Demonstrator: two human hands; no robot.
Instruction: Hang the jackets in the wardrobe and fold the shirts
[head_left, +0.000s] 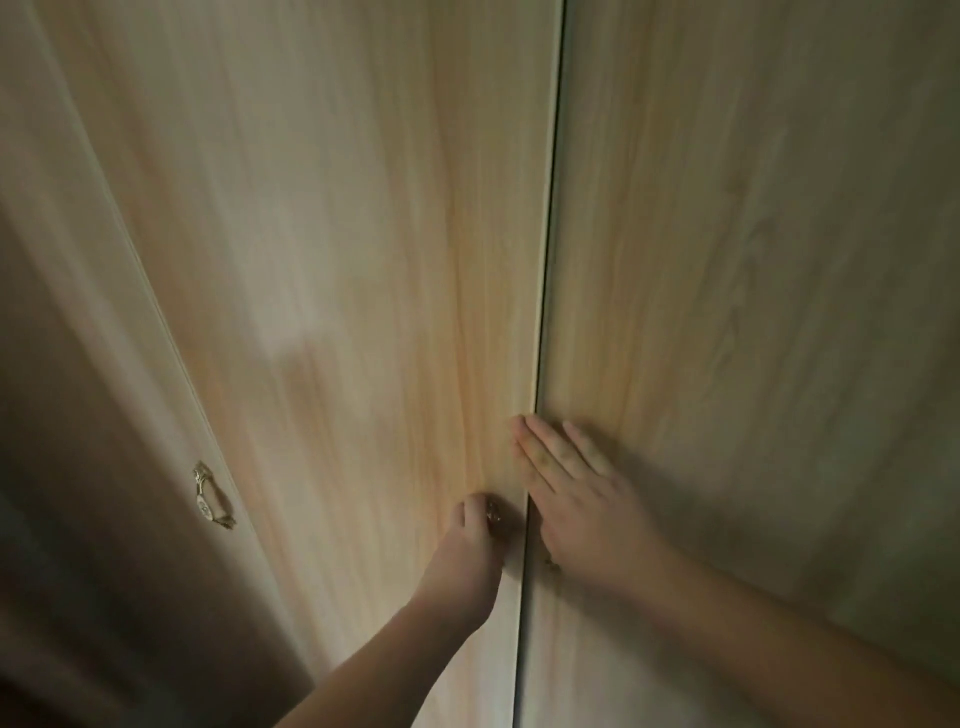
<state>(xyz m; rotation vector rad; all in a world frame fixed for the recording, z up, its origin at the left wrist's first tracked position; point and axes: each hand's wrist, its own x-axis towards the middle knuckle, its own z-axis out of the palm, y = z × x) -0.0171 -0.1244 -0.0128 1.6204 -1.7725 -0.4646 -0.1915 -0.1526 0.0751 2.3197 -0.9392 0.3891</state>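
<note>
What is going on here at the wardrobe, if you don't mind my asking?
A person's left hand grips the small handle on the middle wardrobe door, right beside the seam. The right hand lies flat, fingers straight, against the right door. Both doors look shut or nearly so; whether one is being opened or closed cannot be told.

Left hand grips handle; right hand flat.

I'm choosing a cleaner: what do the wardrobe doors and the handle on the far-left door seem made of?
The wardrobe doors look like pale wood or wood-print laminate, smooth and satin: long grain streaks, soft sheen; which one, I cannot tell. The handle on the far-left door looks like brass-toned metal with a pale inset, perhaps ceramic: it glints.
</note>
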